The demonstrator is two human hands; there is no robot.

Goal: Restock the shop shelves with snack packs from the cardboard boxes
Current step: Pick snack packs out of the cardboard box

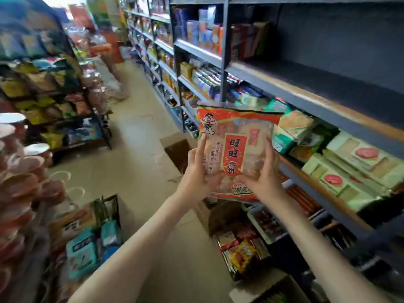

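Centre frame, the left hand [197, 171] and right hand [265, 174] both grip a red rice-cracker pack [235, 147], upright, near the grey shelves [306, 92] at right.

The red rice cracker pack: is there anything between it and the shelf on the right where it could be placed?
Nothing visible blocks it. Both hands, left and right, hold the red rice cracker pack up in the aisle beside the shelving. The upper shelf looks bare; green packs already fill the shelf below.
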